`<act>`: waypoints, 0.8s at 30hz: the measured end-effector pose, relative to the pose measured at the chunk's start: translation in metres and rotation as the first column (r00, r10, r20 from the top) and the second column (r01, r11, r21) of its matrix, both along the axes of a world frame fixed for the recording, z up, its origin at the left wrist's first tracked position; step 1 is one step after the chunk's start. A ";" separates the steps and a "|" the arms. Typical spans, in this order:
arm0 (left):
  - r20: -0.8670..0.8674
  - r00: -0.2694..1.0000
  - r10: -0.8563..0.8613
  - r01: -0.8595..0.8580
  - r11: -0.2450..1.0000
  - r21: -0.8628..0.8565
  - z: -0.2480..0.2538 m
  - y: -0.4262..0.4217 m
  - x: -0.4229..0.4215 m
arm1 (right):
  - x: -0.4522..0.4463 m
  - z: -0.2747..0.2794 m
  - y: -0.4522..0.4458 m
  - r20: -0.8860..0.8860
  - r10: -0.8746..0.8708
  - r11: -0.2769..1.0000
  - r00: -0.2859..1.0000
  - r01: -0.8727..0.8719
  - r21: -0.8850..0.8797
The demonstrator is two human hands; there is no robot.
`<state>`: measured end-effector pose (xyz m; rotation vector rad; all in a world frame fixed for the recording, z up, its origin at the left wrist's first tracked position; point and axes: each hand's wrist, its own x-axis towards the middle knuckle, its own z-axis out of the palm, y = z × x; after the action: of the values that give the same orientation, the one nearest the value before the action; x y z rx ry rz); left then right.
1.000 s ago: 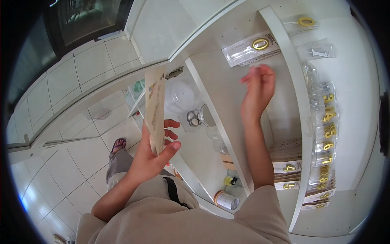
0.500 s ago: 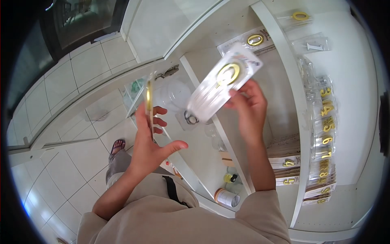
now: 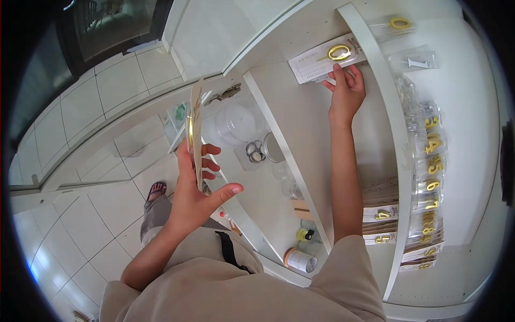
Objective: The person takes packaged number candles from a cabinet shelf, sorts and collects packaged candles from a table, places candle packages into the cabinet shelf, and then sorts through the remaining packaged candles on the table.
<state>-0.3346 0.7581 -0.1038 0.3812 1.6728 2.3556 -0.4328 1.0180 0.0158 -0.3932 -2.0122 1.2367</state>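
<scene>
My left hand (image 3: 196,188) holds blister-packed candles (image 3: 196,134), seen nearly edge-on, between its index finger and the other fingers; its thumb sticks out to the side. A gold numeral bulges from the near face of these packs. At the far end of the upper shelf, my right hand (image 3: 347,96) grips the lower edge of a candle pack (image 3: 322,59) with a gold 0 on it, thumb near the numeral. Whether other packs lie underneath is mostly hidden.
Candle packs marked 4 (image 3: 382,214) and 5 (image 3: 382,239) stand nearer on the same shelf. More gold number packs (image 3: 432,169) line the shelf at right. Glass jars (image 3: 273,147) and a white canister (image 3: 300,260) occupy the shelf to the left.
My right hand has carried its 0 candle pack up and away from me, onto the spot at the shelf's far end. The left hand stays nearly in place, its packs turned slightly.
</scene>
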 end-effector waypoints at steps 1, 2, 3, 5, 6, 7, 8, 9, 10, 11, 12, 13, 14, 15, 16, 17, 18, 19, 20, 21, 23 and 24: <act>-0.003 1.000 -0.001 0.001 1.000 -0.002 0.000 0.000 0.000 | -0.002 -0.001 0.000 -0.002 -0.003 1.000 1.000 0.003 0.021; -0.005 1.000 -0.003 0.003 1.000 -0.004 0.000 -0.001 0.000 | -0.004 -0.001 0.000 -0.003 -0.007 0.999 1.000 0.007 0.042; -0.005 1.000 -0.002 0.002 1.000 -0.003 -0.001 -0.001 0.000 | -0.005 -0.002 0.001 -0.003 -0.006 0.999 1.000 0.006 0.043; -0.014 1.000 -0.006 0.006 1.000 -0.002 -0.002 0.000 0.000 | -0.006 -0.005 0.005 -0.022 -0.009 0.999 1.000 0.010 0.051; -0.020 1.000 -0.007 0.007 1.000 -0.001 -0.003 0.000 0.000 | -0.006 -0.006 0.007 -0.033 -0.010 0.998 0.999 0.012 0.055; -0.025 1.000 -0.010 0.010 1.000 -0.001 -0.003 0.000 0.000 | -0.006 -0.006 0.008 -0.043 -0.012 0.998 0.999 0.015 0.059; -0.025 1.000 -0.012 0.012 1.000 -0.001 -0.003 0.000 0.000 | -0.006 -0.006 0.007 -0.043 -0.014 0.998 0.999 0.017 0.059; -0.029 1.000 -0.013 0.013 1.000 -0.003 -0.003 0.001 0.001 | -0.005 -0.005 0.007 -0.040 -0.016 0.998 0.999 0.019 0.061; -0.032 0.999 -0.014 0.014 1.000 -0.006 -0.003 0.001 0.001 | -0.004 -0.004 0.005 -0.037 -0.019 0.998 0.999 0.021 0.062; -0.036 0.999 -0.016 0.016 1.000 -0.009 -0.003 0.001 0.001 | -0.004 -0.004 0.003 -0.034 -0.021 0.998 0.999 0.023 0.063; -0.039 0.999 -0.017 0.017 1.000 -0.012 -0.002 0.001 0.001 | -0.003 -0.003 0.003 -0.031 -0.023 0.998 0.999 0.025 0.064; -0.039 0.999 -0.018 0.017 1.000 -0.012 -0.002 0.002 0.002 | -0.002 -0.003 0.003 -0.031 -0.024 0.998 0.999 0.026 0.063; -0.041 0.999 -0.018 0.018 1.000 -0.014 -0.002 0.002 0.002 | -0.002 -0.003 0.003 -0.040 -0.026 0.997 0.999 0.029 0.068; -0.042 0.999 -0.019 0.018 1.000 -0.015 -0.002 0.002 0.002 | -0.001 -0.003 0.003 -0.049 -0.028 0.997 0.998 0.031 0.073; -0.044 0.999 -0.019 0.018 1.000 -0.016 -0.002 0.002 0.002 | -0.001 -0.003 0.004 -0.058 -0.030 0.996 0.998 0.034 0.077; -0.045 0.999 -0.019 0.018 1.000 -0.017 -0.002 0.003 0.002 | -0.001 -0.003 0.004 -0.067 -0.031 0.996 0.997 0.037 0.082; -0.044 0.999 -0.019 0.018 1.000 -0.018 -0.002 0.003 0.003 | 0.000 -0.003 0.005 -0.067 -0.031 0.996 0.997 0.036 0.081; -0.045 0.999 -0.018 0.017 1.000 -0.016 -0.003 0.003 0.003 | 0.000 -0.003 0.006 -0.070 -0.033 0.997 0.997 0.038 0.074; -0.045 0.999 -0.017 0.017 1.000 -0.013 -0.003 0.003 0.004 | 0.001 -0.003 0.008 -0.073 -0.034 0.997 0.997 0.039 0.067; -0.046 0.999 -0.017 0.016 1.000 -0.011 -0.004 0.003 0.004 | 0.002 -0.002 0.009 -0.077 -0.037 0.997 0.996 0.041 0.060; -0.048 0.999 -0.017 0.017 1.000 -0.009 -0.003 0.004 0.004 | 0.003 -0.001 0.010 -0.082 -0.040 0.998 0.996 0.044 0.053; -0.049 0.998 -0.026 0.025 1.000 -0.013 -0.002 0.005 0.005 | 0.005 -0.001 0.008 -0.090 -0.052 0.996 0.995 0.058 0.062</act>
<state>-0.3301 0.7626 -0.1063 0.4595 1.6934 2.3348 -0.4279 1.0263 0.0152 -0.3543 -1.9479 1.1336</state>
